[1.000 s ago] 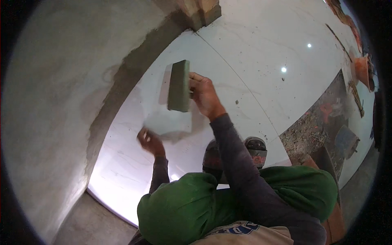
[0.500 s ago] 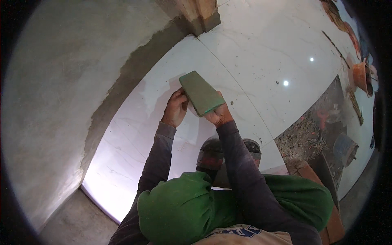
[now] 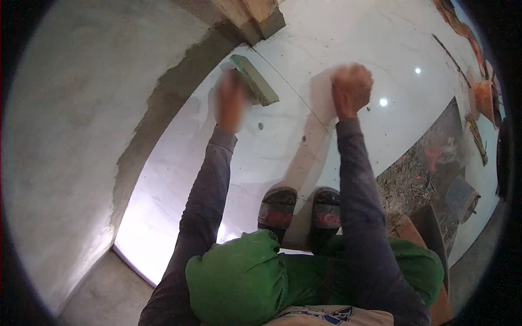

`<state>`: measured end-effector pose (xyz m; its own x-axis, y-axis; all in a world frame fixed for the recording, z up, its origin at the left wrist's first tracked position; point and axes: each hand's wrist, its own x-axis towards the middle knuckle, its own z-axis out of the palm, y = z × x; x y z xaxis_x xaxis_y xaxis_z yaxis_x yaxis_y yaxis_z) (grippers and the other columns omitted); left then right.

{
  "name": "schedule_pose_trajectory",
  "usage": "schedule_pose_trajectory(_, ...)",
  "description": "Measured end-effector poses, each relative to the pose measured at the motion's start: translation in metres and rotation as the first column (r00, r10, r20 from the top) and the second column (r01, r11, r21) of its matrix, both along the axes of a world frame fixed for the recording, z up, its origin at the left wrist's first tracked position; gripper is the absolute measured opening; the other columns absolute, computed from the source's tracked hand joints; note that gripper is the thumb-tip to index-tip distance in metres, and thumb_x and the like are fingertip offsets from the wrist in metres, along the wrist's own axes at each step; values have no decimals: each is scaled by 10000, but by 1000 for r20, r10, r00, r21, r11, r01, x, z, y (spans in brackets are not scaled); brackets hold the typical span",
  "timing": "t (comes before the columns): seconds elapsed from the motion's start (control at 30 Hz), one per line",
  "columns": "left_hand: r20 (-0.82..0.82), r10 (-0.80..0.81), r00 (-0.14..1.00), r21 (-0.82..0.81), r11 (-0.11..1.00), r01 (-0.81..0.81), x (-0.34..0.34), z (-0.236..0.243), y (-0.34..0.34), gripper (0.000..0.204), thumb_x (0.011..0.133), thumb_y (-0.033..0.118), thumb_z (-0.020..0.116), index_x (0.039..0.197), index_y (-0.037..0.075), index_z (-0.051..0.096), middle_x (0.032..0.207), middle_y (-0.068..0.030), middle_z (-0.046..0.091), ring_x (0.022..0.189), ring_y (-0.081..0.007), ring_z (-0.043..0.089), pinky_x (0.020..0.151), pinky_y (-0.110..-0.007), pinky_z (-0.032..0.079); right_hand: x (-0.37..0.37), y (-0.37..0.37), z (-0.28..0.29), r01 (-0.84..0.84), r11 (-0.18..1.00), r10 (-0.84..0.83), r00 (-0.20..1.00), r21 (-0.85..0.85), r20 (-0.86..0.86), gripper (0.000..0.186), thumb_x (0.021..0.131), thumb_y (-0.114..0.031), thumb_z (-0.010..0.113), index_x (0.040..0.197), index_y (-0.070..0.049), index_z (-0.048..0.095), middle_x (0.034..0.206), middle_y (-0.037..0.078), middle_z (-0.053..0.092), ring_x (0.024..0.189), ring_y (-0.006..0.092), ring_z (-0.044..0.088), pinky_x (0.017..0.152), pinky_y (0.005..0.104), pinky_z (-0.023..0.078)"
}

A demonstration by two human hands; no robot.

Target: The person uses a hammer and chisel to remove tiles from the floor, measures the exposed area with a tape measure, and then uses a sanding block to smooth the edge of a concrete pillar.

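Note:
My left hand (image 3: 230,101), blurred, is closed on a plastering float (image 3: 254,80), a flat green board tilted on edge over the white tiles. Its grip is hidden behind my fingers. Well apart from it, on the right, my right hand (image 3: 352,89) is curled into a fist above the tiled floor (image 3: 304,54). Whatever that fist holds, if anything, cannot be made out. Small dark crumbs (image 3: 260,126) lie on the tiles below the float.
A grey plastered wall (image 3: 81,108) with a darker damp band runs along the left, up to a wooden post (image 3: 253,19). On the right are a rubble patch (image 3: 408,179), a grey bucket (image 3: 462,198) and an orange container (image 3: 485,100). My sandals (image 3: 277,209) stand on the tiles.
My right hand has let go of the float and moved far right, closing into a fist. My left hand has carried the float forward and left, turning it on edge.

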<state>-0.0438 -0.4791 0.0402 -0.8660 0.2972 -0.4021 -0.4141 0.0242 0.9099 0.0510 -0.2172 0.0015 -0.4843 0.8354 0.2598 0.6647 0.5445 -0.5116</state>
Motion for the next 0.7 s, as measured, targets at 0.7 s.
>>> schedule_pose_trajectory(0.7, -475, 86, 876, -352, 893, -279, -18, -25, 47, 292, 1024, 170, 571, 1079, -94, 683, 843, -83, 636, 789, -157, 528, 735, -349, 469, -8, 32, -11, -145, 978, 111, 970, 149, 217, 296, 855, -203, 659, 1109, -52, 648, 1153, 151, 565, 1103, 360, 560, 960, 486, 499)
